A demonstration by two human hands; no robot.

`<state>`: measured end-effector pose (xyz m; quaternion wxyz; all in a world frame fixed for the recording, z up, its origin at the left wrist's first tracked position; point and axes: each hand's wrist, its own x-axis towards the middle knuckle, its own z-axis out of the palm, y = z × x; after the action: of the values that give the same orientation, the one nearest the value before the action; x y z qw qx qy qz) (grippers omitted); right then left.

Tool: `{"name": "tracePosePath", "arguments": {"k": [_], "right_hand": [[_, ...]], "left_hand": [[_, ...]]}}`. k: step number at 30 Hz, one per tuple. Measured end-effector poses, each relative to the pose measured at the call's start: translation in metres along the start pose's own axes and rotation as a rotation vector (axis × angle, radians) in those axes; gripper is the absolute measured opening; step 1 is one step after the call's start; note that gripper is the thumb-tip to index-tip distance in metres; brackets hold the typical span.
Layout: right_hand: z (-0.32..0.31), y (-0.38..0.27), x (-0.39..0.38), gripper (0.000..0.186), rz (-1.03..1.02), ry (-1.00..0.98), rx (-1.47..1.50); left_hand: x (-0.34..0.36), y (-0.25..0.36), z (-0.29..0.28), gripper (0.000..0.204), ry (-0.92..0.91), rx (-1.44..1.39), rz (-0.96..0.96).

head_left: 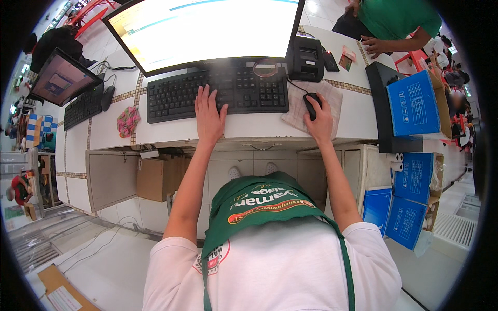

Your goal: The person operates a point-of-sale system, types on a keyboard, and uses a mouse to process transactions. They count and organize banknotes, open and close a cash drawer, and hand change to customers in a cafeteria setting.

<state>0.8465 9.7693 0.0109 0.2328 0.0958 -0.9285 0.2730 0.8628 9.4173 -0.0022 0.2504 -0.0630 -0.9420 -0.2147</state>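
My left hand lies with its fingers stretched over the lower middle keys of a black keyboard. A black computer mouse sits under my right hand, whose fingers rest around it. Beneath the mouse is a folded, pale checked cloth. Behind the keyboard stands a large monitor with a bright, washed-out screen. Right of the monitor is a black device, partly overlapping the cloth's far edge.
A pink and green cloth lies left of the keyboard. Farther left are a smaller monitor and second keyboard. Blue boxes stack at the right. Across the counter, a person in a green shirt rests a hand near small cards.
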Motion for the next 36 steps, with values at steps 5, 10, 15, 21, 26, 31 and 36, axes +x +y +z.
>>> {"name": "tracePosePath", "arguments": {"k": [5, 10, 15, 21, 26, 31, 36], "right_hand": [[0.002, 0.0, 0.0, 0.051, -0.011, -0.001, -0.006], [0.002, 0.003, 0.0, 0.051, -0.019, -0.009, -0.011], [0.006, 0.005, -0.001, 0.052, -0.043, -0.002, 0.021], [0.006, 0.006, 0.001, 0.052, -0.023, -0.013, 0.023], [-0.004, -0.012, 0.007, 0.048, -0.162, 0.044, -0.103], [0.015, -0.048, 0.023, 0.031, -0.009, -0.13, 0.256], [0.036, -0.059, 0.043, 0.021, 0.143, -0.129, 0.324]], "left_hand": [[0.0, -0.004, -0.001, 0.051, -0.002, 0.007, -0.001], [-0.001, -0.01, -0.004, 0.051, -0.008, 0.001, -0.004], [0.0, -0.004, -0.002, 0.052, -0.011, 0.0, -0.02], [0.0, -0.009, -0.004, 0.053, -0.013, -0.008, -0.024], [0.0, -0.008, -0.002, 0.054, -0.049, -0.017, -0.017], [0.0, -0.002, 0.004, 0.06, -0.037, 0.074, 0.015], [0.0, -0.008, 0.004, 0.063, -0.029, 0.055, 0.01]]}}
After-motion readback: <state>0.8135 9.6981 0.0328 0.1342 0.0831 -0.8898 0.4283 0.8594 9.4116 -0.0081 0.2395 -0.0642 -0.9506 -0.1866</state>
